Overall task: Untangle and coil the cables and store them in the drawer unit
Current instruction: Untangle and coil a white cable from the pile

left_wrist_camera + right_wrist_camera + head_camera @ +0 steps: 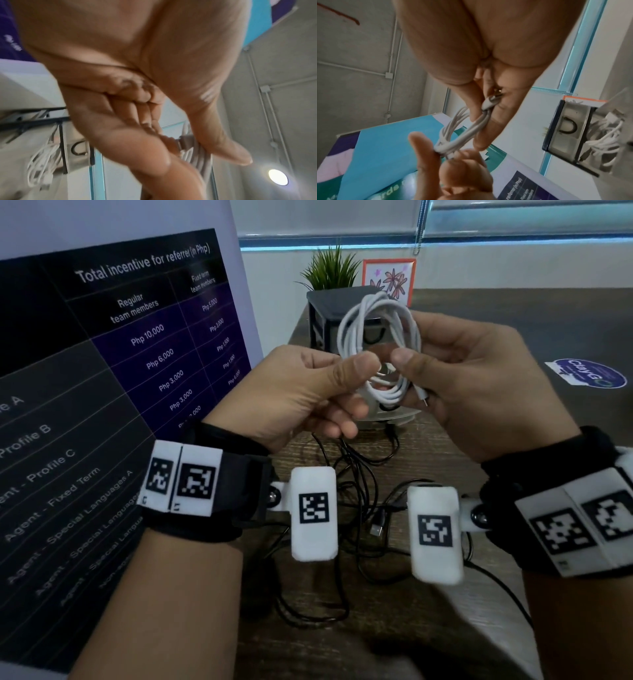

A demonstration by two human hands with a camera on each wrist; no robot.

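I am looking down at a dark wooden table (513, 313) with a big poster (113, 371) standing on its left side and a little green plant (330, 270) at the back. I am holding a white cable (378, 337) up in the air, above the table and in front of the drawer unit (329, 313). It is looking wound into a neat ring. My left hand (308, 395) is pinching one side of the ring between thumb and fingers, and my right hand (479, 385) is pinching the other side, with a small plug end poking out below. So I am thinking this cable is nearly ready to put away. The drawer unit is showing an open drawer in the wrist views, and another white cable (606, 136) is already lying bunched inside it. A messy pile of black cables (352, 501) is lying on the table under my wrists, so lots of work is waiting.
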